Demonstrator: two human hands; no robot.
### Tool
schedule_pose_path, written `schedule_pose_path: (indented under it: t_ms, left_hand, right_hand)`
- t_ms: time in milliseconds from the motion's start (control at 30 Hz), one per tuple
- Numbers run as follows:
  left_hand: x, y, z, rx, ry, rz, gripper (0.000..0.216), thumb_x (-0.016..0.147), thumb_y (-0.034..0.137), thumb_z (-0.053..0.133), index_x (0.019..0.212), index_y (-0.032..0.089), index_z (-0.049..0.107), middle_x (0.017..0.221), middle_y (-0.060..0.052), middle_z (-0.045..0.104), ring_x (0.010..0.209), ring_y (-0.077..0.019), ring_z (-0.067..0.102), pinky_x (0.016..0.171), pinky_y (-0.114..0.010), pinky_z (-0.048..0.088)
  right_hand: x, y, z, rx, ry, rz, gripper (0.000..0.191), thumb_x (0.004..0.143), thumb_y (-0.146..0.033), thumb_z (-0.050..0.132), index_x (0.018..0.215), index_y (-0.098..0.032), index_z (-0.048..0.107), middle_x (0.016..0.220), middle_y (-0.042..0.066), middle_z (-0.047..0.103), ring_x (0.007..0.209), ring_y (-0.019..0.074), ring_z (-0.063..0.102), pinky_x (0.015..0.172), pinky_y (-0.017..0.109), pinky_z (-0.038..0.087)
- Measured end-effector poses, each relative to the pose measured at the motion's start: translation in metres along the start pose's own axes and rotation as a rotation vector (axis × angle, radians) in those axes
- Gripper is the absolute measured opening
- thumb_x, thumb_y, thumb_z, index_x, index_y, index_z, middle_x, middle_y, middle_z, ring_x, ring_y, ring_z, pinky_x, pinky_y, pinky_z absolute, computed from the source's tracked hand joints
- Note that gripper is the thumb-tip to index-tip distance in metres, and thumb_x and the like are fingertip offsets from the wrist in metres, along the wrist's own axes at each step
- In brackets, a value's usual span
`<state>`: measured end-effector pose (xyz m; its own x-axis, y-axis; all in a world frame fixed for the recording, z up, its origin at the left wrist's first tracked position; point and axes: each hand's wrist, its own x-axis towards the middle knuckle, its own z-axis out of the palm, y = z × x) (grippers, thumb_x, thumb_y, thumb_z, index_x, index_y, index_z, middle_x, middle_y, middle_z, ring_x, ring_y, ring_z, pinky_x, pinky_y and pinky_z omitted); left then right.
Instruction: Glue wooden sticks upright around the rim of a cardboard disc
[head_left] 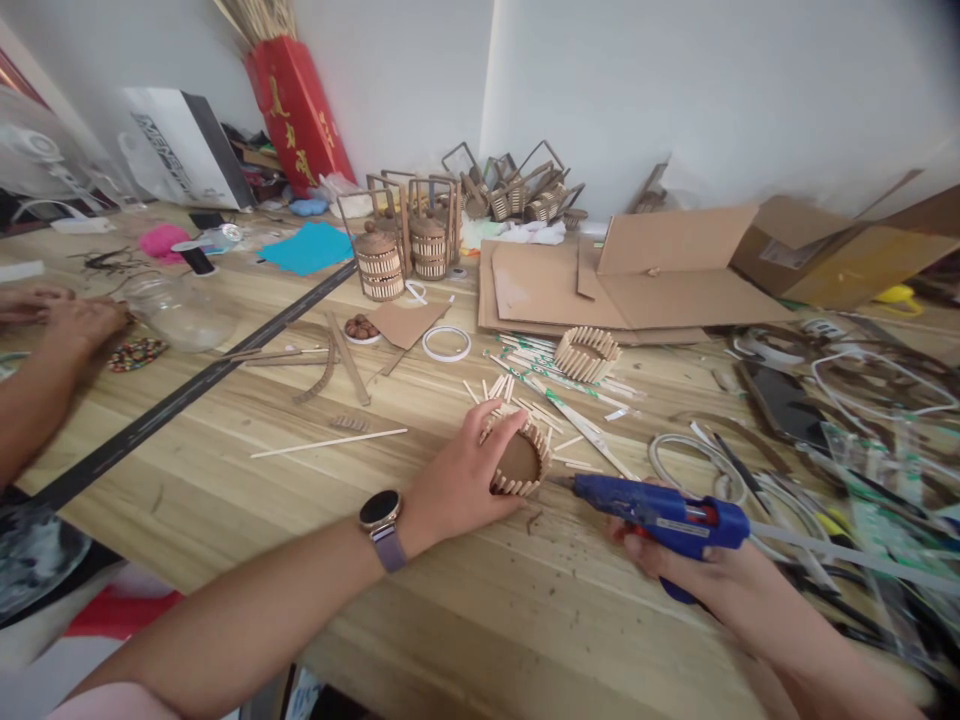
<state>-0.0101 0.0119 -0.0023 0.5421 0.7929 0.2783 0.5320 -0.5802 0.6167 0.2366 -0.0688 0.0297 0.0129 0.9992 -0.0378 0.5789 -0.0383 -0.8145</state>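
My left hand [461, 478], with a watch on its wrist, grips a small round basket [521, 463] made of short wooden sticks around a brown cardboard disc; it rests on the wooden table [465, 600]. My right hand [697, 565] holds a blue glue gun [660, 512]. Its nozzle points left, just right of the basket and a little apart from it. Loose sticks [525, 395] lie behind the basket.
Another stick ring [586, 353] lies by flat cardboard sheets [600, 285]. Finished stick baskets [381, 265] stand at the back centre. Another person's hands [64, 315] work at the far left near a glass jar [180, 310]. Cables and tools [825, 440] clutter the right.
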Motion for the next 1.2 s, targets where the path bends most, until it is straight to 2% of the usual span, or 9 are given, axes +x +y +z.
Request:
schedule_pose_path:
  t_ms: [100, 167, 300, 400, 500, 767, 967, 1200]
  left_hand:
    - [0.0, 0.0, 0.0, 0.003, -0.001, 0.005, 0.096, 0.069, 0.025, 0.083, 0.145, 0.03, 0.025, 0.149, -0.015, 0.025, 0.135, -0.0347, 0.039, 0.111, -0.055, 0.039]
    - [0.0, -0.001, 0.0, -0.002, -0.004, 0.006, 0.097, 0.068, 0.024, 0.083, 0.146, 0.03, 0.024, 0.149, -0.015, 0.025, 0.135, -0.0351, 0.039, 0.111, -0.055, 0.039]
    - [0.0, -0.001, 0.0, -0.022, 0.001, 0.004, 0.098, 0.068, 0.023, 0.082, 0.146, 0.032, 0.024, 0.148, -0.014, 0.026, 0.134, -0.0358, 0.04, 0.11, -0.057, 0.04]
    - [0.0, -0.001, 0.0, -0.02, 0.0, 0.005, 0.098, 0.068, 0.021, 0.082, 0.146, 0.031, 0.024, 0.149, -0.014, 0.025, 0.135, -0.0353, 0.039, 0.111, -0.055, 0.039]
    - [0.0, -0.001, -0.001, -0.021, -0.009, 0.001, 0.097, 0.068, 0.02, 0.082, 0.146, 0.03, 0.024, 0.149, -0.014, 0.025, 0.135, -0.0351, 0.038, 0.111, -0.054, 0.039]
    - [0.0, 0.0, -0.001, -0.031, -0.005, 0.018, 0.096, 0.069, 0.021, 0.081, 0.145, 0.031, 0.024, 0.148, -0.015, 0.026, 0.135, -0.035, 0.039, 0.111, -0.056, 0.038]
    - [0.0, 0.0, -0.001, -0.025, 0.003, 0.012, 0.096, 0.069, 0.02, 0.081, 0.145, 0.031, 0.025, 0.148, -0.014, 0.026, 0.136, -0.0358, 0.038, 0.112, -0.056, 0.037]
    - [0.0, 0.001, -0.002, 0.006, -0.005, -0.001, 0.096, 0.068, 0.021, 0.082, 0.145, 0.028, 0.026, 0.148, -0.014, 0.026, 0.136, -0.0344, 0.037, 0.113, -0.054, 0.038]
  right_hand:
    - [0.0, 0.002, 0.003, 0.06, -0.03, 0.041, 0.033, 0.072, -0.056, 0.07, 0.079, -0.023, 0.072, 0.079, 0.004, 0.074, 0.076, 0.0217, 0.068, 0.072, 0.029, 0.057]
    - [0.0, 0.001, 0.004, 0.073, -0.037, 0.052, 0.033, 0.07, -0.054, 0.072, 0.082, -0.024, 0.074, 0.085, 0.004, 0.076, 0.082, 0.024, 0.07, 0.077, 0.032, 0.058]
    - [0.005, -0.002, 0.004, 0.04, -0.078, 0.015, 0.028, 0.072, -0.048, 0.07, 0.086, -0.024, 0.075, 0.086, 0.003, 0.077, 0.078, 0.024, 0.072, 0.072, 0.031, 0.061]
    - [0.009, 0.001, 0.002, -0.003, -0.148, 0.0, 0.028, 0.073, -0.045, 0.069, 0.089, -0.023, 0.075, 0.088, 0.004, 0.078, 0.081, 0.0245, 0.073, 0.074, 0.032, 0.062]
    - [0.01, 0.006, 0.0, 0.001, -0.146, -0.008, 0.032, 0.073, -0.047, 0.069, 0.093, -0.022, 0.075, 0.09, 0.004, 0.078, 0.084, 0.0247, 0.073, 0.077, 0.033, 0.061]
    - [0.007, 0.004, 0.0, -0.025, -0.136, -0.038, 0.03, 0.077, -0.049, 0.066, 0.09, -0.023, 0.074, 0.078, 0.003, 0.075, 0.075, 0.0231, 0.071, 0.069, 0.032, 0.061]
    - [0.008, 0.003, 0.003, -0.063, -0.174, -0.093, 0.022, 0.078, -0.044, 0.066, 0.074, -0.022, 0.069, 0.065, 0.001, 0.068, 0.072, 0.0229, 0.069, 0.061, 0.029, 0.06]
    - [0.007, 0.0, 0.006, -0.114, -0.147, -0.08, 0.025, 0.078, -0.044, 0.065, 0.07, -0.021, 0.066, 0.076, 0.003, 0.072, 0.067, 0.0203, 0.067, 0.061, 0.029, 0.056]
